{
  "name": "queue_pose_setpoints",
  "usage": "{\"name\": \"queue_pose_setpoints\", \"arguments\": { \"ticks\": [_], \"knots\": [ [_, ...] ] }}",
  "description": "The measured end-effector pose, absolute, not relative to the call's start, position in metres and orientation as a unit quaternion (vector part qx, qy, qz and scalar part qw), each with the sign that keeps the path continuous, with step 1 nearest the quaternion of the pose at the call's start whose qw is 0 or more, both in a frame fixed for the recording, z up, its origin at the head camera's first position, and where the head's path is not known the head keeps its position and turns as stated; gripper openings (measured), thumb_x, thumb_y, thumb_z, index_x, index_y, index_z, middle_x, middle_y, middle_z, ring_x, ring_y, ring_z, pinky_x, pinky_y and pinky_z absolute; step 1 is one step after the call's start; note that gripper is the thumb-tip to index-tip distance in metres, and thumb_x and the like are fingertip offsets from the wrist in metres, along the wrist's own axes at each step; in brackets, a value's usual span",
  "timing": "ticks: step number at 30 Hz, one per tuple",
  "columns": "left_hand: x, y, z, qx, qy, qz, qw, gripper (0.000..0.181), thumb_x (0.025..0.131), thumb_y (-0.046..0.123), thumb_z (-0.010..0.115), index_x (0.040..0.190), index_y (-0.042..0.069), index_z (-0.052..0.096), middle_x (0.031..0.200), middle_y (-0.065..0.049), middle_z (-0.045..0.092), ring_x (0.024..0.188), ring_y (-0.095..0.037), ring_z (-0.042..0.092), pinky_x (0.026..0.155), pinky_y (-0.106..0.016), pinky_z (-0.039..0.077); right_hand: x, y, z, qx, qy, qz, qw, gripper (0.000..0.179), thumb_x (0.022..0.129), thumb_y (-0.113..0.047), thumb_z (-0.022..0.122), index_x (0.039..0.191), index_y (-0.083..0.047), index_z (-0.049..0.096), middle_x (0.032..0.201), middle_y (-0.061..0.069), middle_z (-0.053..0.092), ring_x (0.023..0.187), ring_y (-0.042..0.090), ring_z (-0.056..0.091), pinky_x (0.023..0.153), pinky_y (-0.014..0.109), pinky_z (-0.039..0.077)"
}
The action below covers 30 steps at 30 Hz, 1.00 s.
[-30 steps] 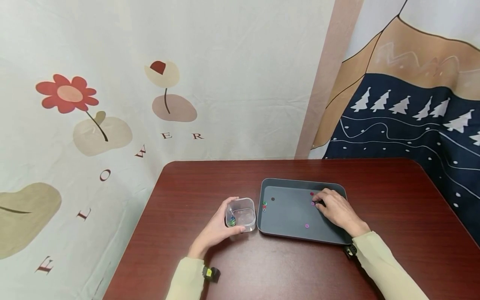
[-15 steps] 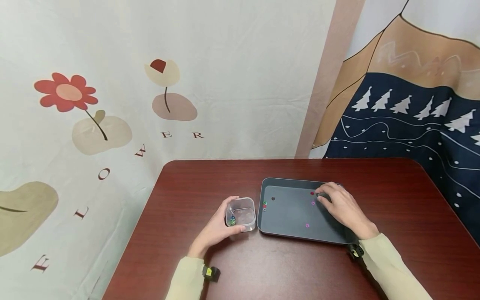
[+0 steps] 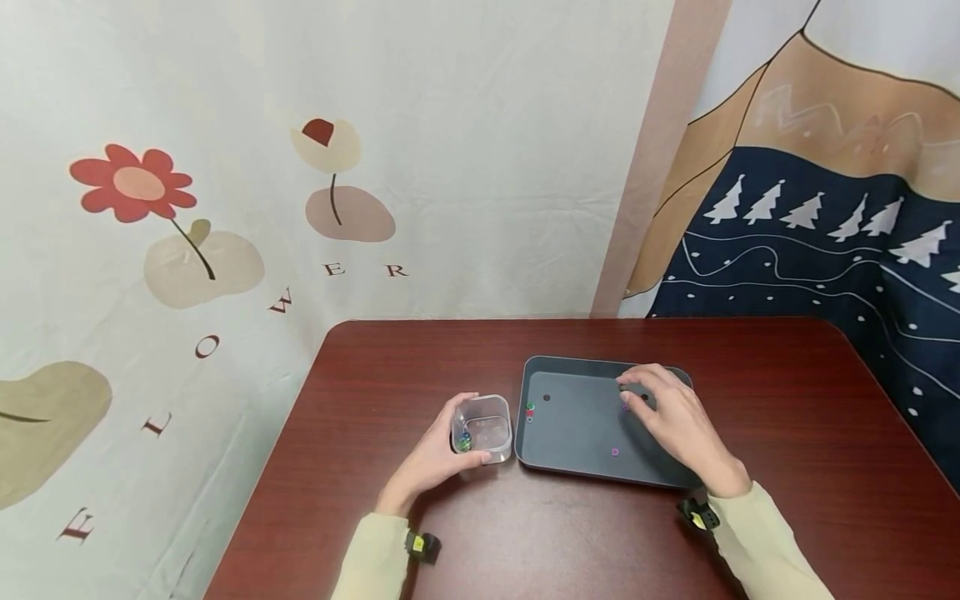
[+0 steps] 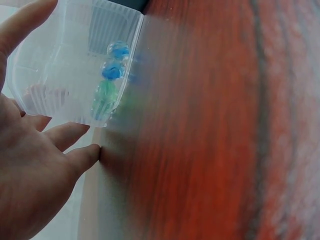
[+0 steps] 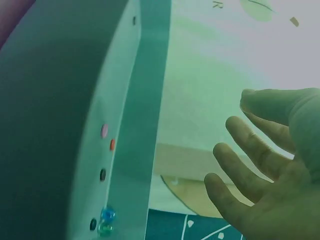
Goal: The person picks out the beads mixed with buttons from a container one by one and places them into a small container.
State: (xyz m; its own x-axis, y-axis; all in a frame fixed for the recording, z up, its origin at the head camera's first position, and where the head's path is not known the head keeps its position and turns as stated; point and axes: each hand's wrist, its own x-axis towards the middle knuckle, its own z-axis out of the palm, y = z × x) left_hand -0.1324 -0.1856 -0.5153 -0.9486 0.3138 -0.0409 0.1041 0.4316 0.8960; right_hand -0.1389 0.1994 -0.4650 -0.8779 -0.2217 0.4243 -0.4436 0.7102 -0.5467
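Observation:
My left hand holds a clear plastic container just left of the grey tray. In the left wrist view, blue marbles and a green marble lie along one side inside it. My right hand hovers over the tray's right half, thumb and index finger apart. Its fingers look spread, with nothing between them, in the right wrist view. Below it there, the tray holds a pink bead, a red bead, black beads, a blue marble and a green marble.
A purple bead lies toward the tray's front. Near its left wall sit a dark bead and a small cluster of coloured beads. The brown table reaches back to a printed curtain.
My right hand's fingertips first lift away from the beads and draw back to the right. Then they come left again over the red bead, thumb and index spread wider. My left hand and the container stay put.

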Motion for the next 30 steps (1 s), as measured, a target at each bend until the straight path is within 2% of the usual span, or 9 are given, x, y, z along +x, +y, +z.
{"name": "queue_pose_setpoints", "arguments": {
  "ticks": [11,17,20,27,30],
  "knots": [
    [-0.132,-0.185,-0.514,0.132,0.842,0.514,0.1,0.095,0.078,0.029,0.092,0.154,0.033,0.035,0.143,-0.002,0.053,0.125,-0.025,0.054,0.105,-0.05,0.041,-0.133,0.176,-0.457,0.178,-0.893,0.37,0.187,0.024,0.092,-0.007,0.078,0.116,-0.01,0.074,0.12,0.006,0.068,0.11,0.024,0.064,0.087,0.047,0.052],
    [-0.132,-0.185,-0.513,0.125,0.841,0.516,0.104,0.095,0.077,0.027,0.092,0.154,0.033,0.036,0.142,-0.003,0.054,0.124,-0.025,0.054,0.106,-0.052,0.041,-0.133,0.157,-0.456,0.194,-0.878,0.394,0.19,0.024,0.094,-0.009,0.077,0.117,-0.011,0.074,0.124,0.005,0.067,0.109,0.024,0.065,0.075,0.042,0.055],
    [-0.13,-0.182,-0.51,0.122,0.836,0.526,0.101,0.096,0.078,0.022,0.092,0.155,0.027,0.037,0.142,-0.007,0.054,0.125,-0.028,0.054,0.106,-0.055,0.04,-0.132,0.145,-0.457,0.209,-0.871,0.402,0.188,0.024,0.094,-0.011,0.077,0.117,-0.013,0.074,0.125,0.002,0.066,0.111,0.021,0.064,0.078,0.041,0.054],
    [-0.132,-0.184,-0.514,0.123,0.836,0.524,0.103,0.096,0.077,0.026,0.093,0.154,0.032,0.037,0.141,-0.003,0.055,0.125,-0.025,0.054,0.107,-0.053,0.039,-0.132,0.111,-0.46,0.249,-0.857,0.425,0.154,0.023,0.094,-0.015,0.078,0.116,-0.016,0.074,0.127,0.001,0.065,0.115,0.017,0.062,0.077,0.039,0.055],
    [-0.132,-0.183,-0.514,0.123,0.831,0.532,0.1,0.094,0.077,0.02,0.093,0.154,0.027,0.039,0.142,-0.006,0.055,0.125,-0.027,0.054,0.108,-0.055,0.038,-0.134,0.1,-0.462,0.262,-0.855,0.423,0.144,0.022,0.094,-0.018,0.078,0.116,-0.015,0.075,0.128,0.001,0.064,0.115,0.016,0.061,0.079,0.038,0.055]
  ]
}}
